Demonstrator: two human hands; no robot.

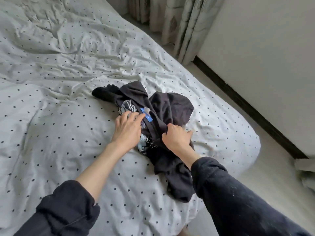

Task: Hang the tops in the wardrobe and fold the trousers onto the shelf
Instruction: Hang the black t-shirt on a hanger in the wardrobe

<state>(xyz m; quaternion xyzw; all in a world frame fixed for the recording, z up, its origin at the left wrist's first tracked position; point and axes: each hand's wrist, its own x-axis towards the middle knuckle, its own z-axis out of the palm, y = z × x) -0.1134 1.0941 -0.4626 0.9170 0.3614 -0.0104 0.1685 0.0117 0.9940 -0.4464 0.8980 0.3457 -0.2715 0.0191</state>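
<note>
A crumpled black top (167,108) with a pale blue print and a blue neck label (146,114) lies in a heap near the corner of the bed. My left hand (127,128) reaches onto the printed part beside the label, its fingers stretched out and touching the cloth. My right hand (175,137) grips a fold of the black fabric just right of the label, fingers curled round it. Part of the garment trails toward me under my right forearm. No wardrobe, hanger or trousers are in view.
The bed (59,99) wears a wrinkled white sheet with small dark dots. Pale curtains (184,26) hang at the back right. A white wall with a dark skirting board (247,103) runs along the right, with a strip of light floor (255,181) between it and the bed.
</note>
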